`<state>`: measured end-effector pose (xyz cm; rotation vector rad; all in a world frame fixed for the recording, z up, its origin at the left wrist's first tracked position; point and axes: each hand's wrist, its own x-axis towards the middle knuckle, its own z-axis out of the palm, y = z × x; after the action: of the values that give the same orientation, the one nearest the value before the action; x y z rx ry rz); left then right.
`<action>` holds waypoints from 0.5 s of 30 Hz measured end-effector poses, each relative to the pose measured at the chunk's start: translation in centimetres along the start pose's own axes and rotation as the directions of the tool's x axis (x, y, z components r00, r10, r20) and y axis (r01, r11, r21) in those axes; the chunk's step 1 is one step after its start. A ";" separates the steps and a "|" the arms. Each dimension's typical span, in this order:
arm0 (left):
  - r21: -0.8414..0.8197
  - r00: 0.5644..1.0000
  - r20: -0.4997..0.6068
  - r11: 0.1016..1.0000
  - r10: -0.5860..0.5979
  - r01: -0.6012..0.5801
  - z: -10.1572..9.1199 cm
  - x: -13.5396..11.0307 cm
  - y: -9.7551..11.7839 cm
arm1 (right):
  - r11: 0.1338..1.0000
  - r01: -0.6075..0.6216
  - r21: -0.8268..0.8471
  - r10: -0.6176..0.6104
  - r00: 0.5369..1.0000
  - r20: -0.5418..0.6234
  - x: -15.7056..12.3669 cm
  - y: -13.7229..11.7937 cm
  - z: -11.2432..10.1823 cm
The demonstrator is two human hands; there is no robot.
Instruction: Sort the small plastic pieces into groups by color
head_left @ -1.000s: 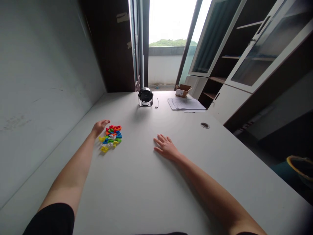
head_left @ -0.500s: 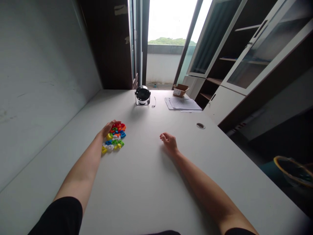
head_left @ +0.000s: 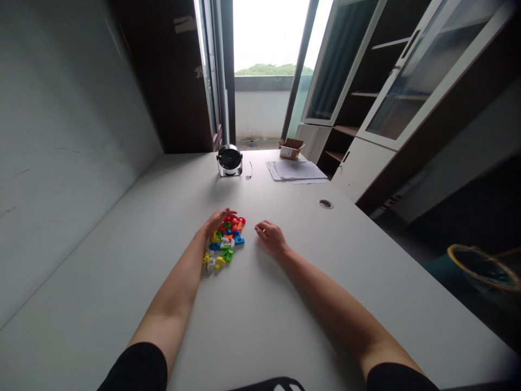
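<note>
Well in from the left edge of the tabletop (head_left: pixel 122 250): piled plastic blocks (head_left: pixel 226 244).
The left hand (head_left: pixel 217 219), fingers extended, cups their side, gripping none; the right hand (head_left: pixel 272 236), half-curled beside them, looks empty.

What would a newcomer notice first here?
Probably the heap of brightly coloured pieces on the white table, with the left hand along its far left side. The right hand sits just to its right, and a black round device stands near the table's far edge.

Small pieces (head_left: pixel 226 243) (many colours) heaped loosely on tabletop (head_left: pixel 260 320)
</note>
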<state>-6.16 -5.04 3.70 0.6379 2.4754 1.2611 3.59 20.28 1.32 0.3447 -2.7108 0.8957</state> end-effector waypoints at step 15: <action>0.221 0.967 -0.145 0.959 0.209 -0.175 1.4 -4.6 -1.3 | 0.970 0.007 -0.242 0.021 0.993 0.114 3.9 -0.6 2.0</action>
<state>-1.93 -7.03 2.11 0.8779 2.7660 1.1741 -0.23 18.04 1.37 0.3451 -2.8881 0.5522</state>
